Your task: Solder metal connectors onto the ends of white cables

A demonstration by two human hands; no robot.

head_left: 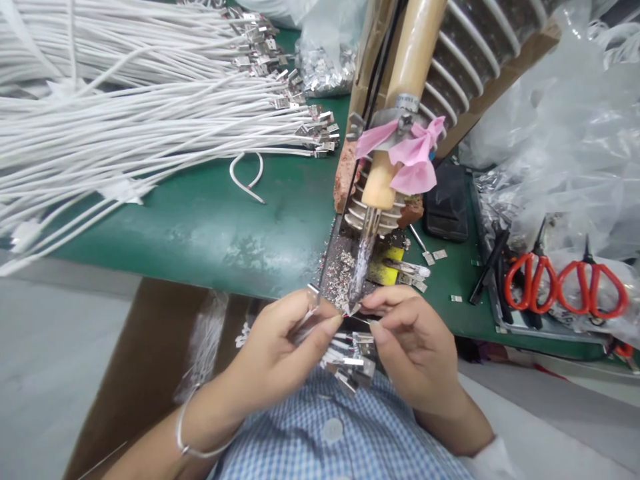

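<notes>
In front of my body, my left hand (pixel 295 340) pinches a white cable near its stripped end. A small metal connector shell (pixel 313 291) sticks up behind those fingers. Under the hands hangs a bunch of white cables with metal USB connectors (pixel 353 367). My right hand (pixel 413 340) is closed in a pinch, a thin wire (pixel 361 320) showing at its fingertips; its kind is too small to tell. Both sets of fingertips meet just below the tip of a soldering iron (pixel 364 257), which is fixed pointing down, with a wooden handle and a pink cloth tie.
White cables (pixel 150 127) with metal ends lie piled at the left on the green table (pixel 280 233). Solder crumbs (pixel 343 273) cover the strip under the iron. At the right are a black phone (pixel 446 202), red-handled scissors (pixel 531 283) and plastic bags (pixel 550 133).
</notes>
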